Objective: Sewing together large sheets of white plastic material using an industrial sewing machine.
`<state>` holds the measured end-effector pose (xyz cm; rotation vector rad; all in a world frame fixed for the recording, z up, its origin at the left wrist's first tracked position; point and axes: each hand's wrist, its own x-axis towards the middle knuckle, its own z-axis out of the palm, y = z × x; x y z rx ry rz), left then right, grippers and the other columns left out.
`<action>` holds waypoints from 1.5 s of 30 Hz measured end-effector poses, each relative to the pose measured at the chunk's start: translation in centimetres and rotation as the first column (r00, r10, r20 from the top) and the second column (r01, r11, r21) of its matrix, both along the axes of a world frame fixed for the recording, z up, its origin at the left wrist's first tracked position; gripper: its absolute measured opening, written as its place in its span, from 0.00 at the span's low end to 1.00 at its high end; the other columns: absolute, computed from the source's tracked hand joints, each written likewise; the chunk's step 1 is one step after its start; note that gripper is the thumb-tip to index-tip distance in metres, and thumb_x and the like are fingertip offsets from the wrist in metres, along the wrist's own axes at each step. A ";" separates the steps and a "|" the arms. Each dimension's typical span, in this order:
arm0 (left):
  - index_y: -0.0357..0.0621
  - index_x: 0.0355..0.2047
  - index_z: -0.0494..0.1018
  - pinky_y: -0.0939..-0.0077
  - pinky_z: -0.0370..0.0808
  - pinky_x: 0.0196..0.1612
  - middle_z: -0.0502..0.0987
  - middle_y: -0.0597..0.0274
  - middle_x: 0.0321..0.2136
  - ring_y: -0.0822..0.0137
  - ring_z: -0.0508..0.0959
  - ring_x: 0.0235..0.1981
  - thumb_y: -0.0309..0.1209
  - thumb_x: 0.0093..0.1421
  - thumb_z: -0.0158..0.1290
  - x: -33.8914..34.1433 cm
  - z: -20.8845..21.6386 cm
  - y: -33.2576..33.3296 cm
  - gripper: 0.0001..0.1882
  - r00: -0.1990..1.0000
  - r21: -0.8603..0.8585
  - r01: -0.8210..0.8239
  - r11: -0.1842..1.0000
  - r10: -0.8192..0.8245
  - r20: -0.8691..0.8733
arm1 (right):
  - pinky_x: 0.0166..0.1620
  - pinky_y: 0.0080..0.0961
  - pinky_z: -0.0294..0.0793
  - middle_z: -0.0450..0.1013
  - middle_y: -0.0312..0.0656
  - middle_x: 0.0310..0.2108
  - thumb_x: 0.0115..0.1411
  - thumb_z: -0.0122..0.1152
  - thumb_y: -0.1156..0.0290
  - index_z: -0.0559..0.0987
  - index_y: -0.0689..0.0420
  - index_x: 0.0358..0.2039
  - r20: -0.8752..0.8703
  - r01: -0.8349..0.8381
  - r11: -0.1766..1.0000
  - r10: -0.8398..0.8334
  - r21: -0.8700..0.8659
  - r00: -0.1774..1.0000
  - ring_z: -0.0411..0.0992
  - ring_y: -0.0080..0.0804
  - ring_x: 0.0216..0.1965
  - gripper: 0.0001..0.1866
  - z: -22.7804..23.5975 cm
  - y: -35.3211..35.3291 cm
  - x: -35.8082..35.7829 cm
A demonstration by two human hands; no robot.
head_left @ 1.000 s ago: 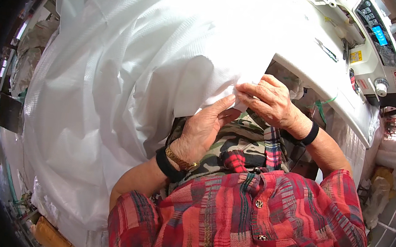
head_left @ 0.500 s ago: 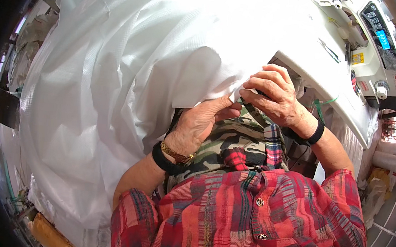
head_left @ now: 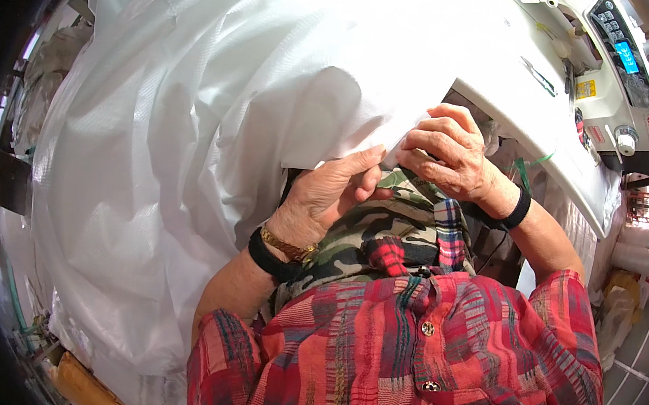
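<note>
A large sheet of white textured fabric (head_left: 217, 98) spreads over the table and drapes down on the left in loose folds. Its near edge comes to my two hands in front of my body. My left hand (head_left: 329, 191) pinches that edge between thumb and fingers. Close beside it, my right hand (head_left: 446, 152) has its fingers bent and closed on the same edge, thumb side toward the left hand. The fabric between the fingertips is bunched and overexposed, so its exact fold is hard to make out.
A white sewing machine (head_left: 616, 90) with a lit panel stands at the far right. Small thread snips (head_left: 538, 76) lie on the white tabletop (head_left: 533, 148) before it. Green thread or ribbon (head_left: 523, 173) hangs at the table edge. Rolled plastic (head_left: 642, 253) sits farther right.
My left hand has shifted slightly right and up along the fabric edge, its thumb now nearer the right hand. The right hand has hardly moved.
</note>
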<state>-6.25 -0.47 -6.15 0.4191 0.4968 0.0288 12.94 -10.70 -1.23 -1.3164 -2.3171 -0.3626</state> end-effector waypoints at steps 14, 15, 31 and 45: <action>0.43 0.35 0.74 0.77 0.78 0.39 0.69 0.73 0.18 0.80 0.67 0.17 0.37 0.68 0.50 -0.3 0.0 -0.9 0.11 0.996 0.081 -0.028 0.996 0.021 0.086 | 0.55 0.41 0.70 0.75 0.31 0.43 0.52 0.63 0.67 0.79 0.47 0.29 0.038 -0.029 1.000 0.029 -0.001 0.999 0.74 0.24 0.41 0.03 0.0 -0.8 0.4; 0.43 0.35 0.74 0.77 0.78 0.39 0.69 0.73 0.18 0.80 0.67 0.17 0.37 0.68 0.50 -0.3 0.1 -1.1 0.11 0.996 0.075 -0.023 0.997 0.016 0.089 | 0.55 0.41 0.70 0.75 0.31 0.43 0.52 0.63 0.67 0.79 0.47 0.29 0.044 -0.028 1.000 0.028 -0.003 0.999 0.74 0.24 0.41 0.03 0.0 -0.9 0.3; 0.40 0.32 0.77 0.87 0.67 0.23 0.72 0.70 0.18 0.79 0.69 0.19 0.36 0.68 0.49 0.1 0.4 -2.9 0.14 0.972 0.560 -0.222 0.798 0.229 0.058 | 0.60 0.46 0.65 0.73 0.31 0.39 0.51 0.60 0.68 0.75 0.49 0.38 0.116 -0.027 0.995 0.038 -0.099 0.993 0.72 0.26 0.44 0.12 1.7 -0.2 -0.1; 0.38 0.39 0.76 0.78 0.78 0.34 0.70 0.68 0.21 0.78 0.68 0.19 0.37 0.69 0.46 -0.1 0.0 -3.0 0.15 0.988 0.556 -0.154 0.817 0.139 0.070 | 0.59 0.45 0.65 0.70 0.32 0.38 0.55 0.57 0.67 0.74 0.49 0.36 0.084 0.054 0.993 -0.046 -0.100 0.995 0.71 0.28 0.43 0.07 2.0 0.5 -0.3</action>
